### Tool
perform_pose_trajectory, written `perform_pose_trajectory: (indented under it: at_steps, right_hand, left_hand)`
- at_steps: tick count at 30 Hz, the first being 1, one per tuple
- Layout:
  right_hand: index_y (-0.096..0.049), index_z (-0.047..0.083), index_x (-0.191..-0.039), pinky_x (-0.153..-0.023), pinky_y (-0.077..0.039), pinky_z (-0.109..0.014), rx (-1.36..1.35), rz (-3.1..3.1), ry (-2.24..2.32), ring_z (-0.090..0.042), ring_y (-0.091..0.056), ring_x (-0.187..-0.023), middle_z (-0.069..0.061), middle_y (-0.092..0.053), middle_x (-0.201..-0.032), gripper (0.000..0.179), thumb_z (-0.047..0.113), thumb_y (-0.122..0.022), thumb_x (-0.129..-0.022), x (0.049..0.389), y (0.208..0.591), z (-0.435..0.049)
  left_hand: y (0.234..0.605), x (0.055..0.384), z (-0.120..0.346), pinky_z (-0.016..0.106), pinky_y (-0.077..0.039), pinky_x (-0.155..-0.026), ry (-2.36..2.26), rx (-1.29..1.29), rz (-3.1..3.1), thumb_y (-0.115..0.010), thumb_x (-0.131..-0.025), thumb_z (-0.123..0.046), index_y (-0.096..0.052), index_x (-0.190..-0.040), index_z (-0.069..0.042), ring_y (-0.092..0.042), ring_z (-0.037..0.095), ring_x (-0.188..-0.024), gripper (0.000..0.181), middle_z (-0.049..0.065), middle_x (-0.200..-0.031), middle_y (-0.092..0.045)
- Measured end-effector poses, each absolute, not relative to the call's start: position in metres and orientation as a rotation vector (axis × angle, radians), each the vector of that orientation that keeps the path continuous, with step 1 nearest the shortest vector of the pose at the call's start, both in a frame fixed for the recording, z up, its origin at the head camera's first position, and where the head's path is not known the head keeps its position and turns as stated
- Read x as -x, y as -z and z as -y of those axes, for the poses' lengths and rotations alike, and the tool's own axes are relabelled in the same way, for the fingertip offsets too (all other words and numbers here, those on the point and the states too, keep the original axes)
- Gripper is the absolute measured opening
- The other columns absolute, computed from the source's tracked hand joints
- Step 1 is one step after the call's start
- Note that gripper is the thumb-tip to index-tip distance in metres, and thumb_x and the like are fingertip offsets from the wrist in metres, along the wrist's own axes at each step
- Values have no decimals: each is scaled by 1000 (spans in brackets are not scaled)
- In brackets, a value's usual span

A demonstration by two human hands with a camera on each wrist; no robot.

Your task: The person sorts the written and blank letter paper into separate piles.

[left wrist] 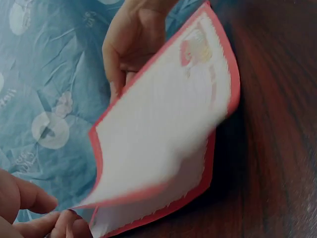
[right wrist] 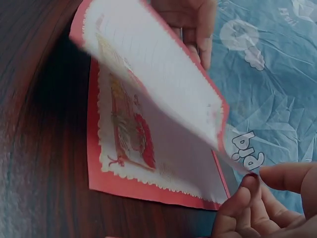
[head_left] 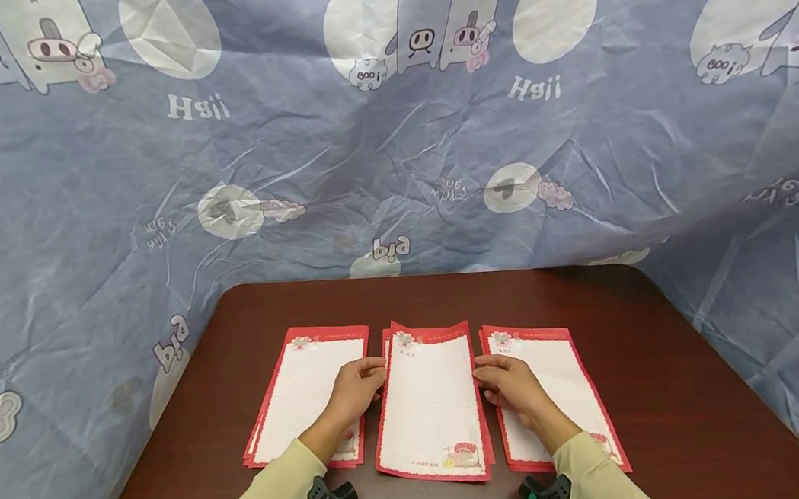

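Note:
A red-bordered sheet of letter paper point(head_left: 431, 408) is raised over the middle stack, its top edge bowed. My left hand point(head_left: 355, 389) pinches its left edge between thumb and fingers. On the opposite edge, my right hand point(head_left: 514, 387) pinches it the same way. In the left wrist view the lifted sheet point(left wrist: 158, 114) curves above another sheet point(left wrist: 148, 213) lying beneath it. The right wrist view shows the printed corner picture of the lower sheet point(right wrist: 133, 129) under the lifted one, with the thumb and fingers point(right wrist: 247, 191) at the edge.
A left stack of similar red-bordered sheets point(head_left: 312, 392) lies partly under my left forearm. The right stack point(head_left: 551, 377) lies partly under my right hand. All rest on a dark brown wooden table point(head_left: 653, 356). A blue printed cloth point(head_left: 393, 143) hangs behind the table's far edge.

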State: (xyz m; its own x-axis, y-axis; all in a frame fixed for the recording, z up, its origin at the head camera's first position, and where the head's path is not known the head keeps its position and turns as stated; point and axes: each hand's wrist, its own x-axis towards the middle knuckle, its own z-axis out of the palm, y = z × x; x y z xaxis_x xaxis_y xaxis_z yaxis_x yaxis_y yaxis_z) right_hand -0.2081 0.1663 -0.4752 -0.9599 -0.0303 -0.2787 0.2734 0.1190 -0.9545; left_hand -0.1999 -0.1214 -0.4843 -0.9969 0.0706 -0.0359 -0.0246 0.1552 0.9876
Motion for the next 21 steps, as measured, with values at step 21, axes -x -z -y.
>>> perform_pose_trajectory:
  at_steps: [21]
  right_hand:
    - [-56, -9, -135, -74, -60, -30, -299, -2271, 2030, -14, -66, -91, -6, -68, -107, 42, 15, -63, -101, 188, 446, -242]
  left_hand:
    - [478, 219, 39, 29, -56, -61, -2122, -72, -2033, -65, -85, 8, -64, -126, 8, -58, 13, -66, 41, 8, -93, -63]
